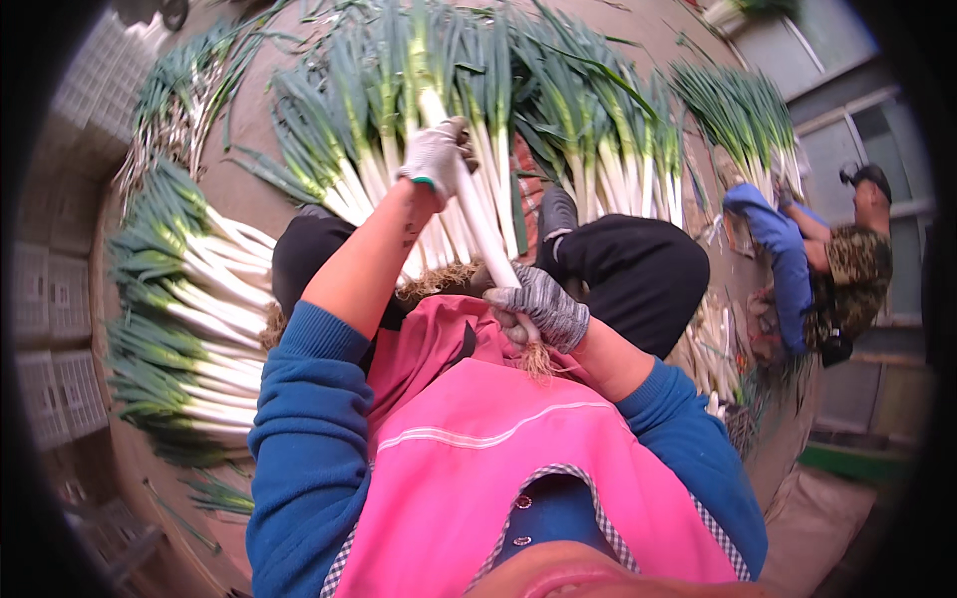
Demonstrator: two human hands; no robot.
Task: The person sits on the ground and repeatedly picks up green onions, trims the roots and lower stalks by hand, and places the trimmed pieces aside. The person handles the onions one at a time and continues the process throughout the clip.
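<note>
A long green onion [484, 225] with a thick white stalk runs slantwise in front of me, its leaves pointing away and its stringy roots toward my lap. My left hand [436, 159], in a whitish glove with a green cuff edge, is closed round the upper white part. Near the root end, my right hand [543, 307], in a grey knitted glove, grips the same stalk. Just beyond my lap lies a row of green onions [349, 184], roots toward me, partly hidden by my left arm. My pink apron [498, 409] spreads below the roots.
More green onions [214, 299] are heaped at my left, and another pile [613, 149] lies ahead to the right. Loose thin stalks [708, 344] lie beside my right knee. A person in camouflage [852, 269] sits at right near another bundle [743, 120]. Crates [60, 289] stand far left.
</note>
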